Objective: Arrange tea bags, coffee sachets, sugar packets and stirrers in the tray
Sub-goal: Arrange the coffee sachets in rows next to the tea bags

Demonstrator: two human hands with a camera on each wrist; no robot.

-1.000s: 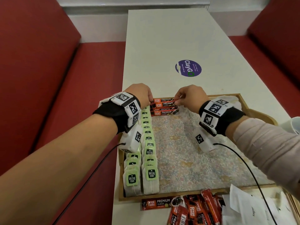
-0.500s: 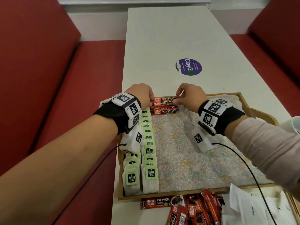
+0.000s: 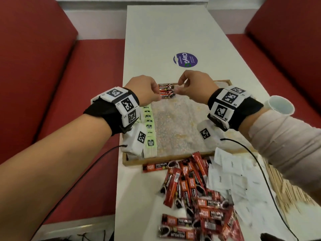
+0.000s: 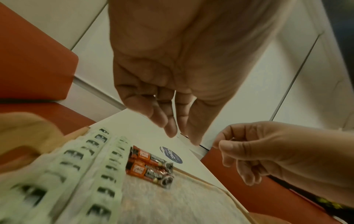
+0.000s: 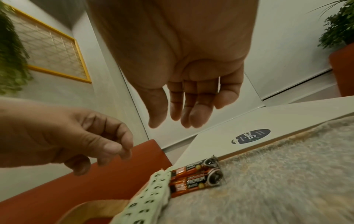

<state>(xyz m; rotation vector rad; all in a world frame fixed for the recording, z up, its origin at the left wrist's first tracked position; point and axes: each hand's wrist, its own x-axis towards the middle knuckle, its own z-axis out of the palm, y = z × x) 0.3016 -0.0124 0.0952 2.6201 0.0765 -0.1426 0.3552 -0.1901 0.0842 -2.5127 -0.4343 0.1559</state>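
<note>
The wooden tray has a floral liner. Two rows of green-tagged tea bags run along its left side. A few red coffee sachets lie side by side in its far left corner. My left hand hovers just above their left end, fingers relaxed, holding nothing. My right hand hangs above their right end, loosely curled and empty. Neither hand touches the sachets.
In front of the tray lie loose coffee sachets, with white sugar packets to their right. Wooden stirrers lie at the right table edge. A white paper cup stands right of the tray. Red benches flank the table.
Both hands have let go of the sachets in the tray corner and lifted a little above them. The head view has tilted down, so the loose pile shows.
</note>
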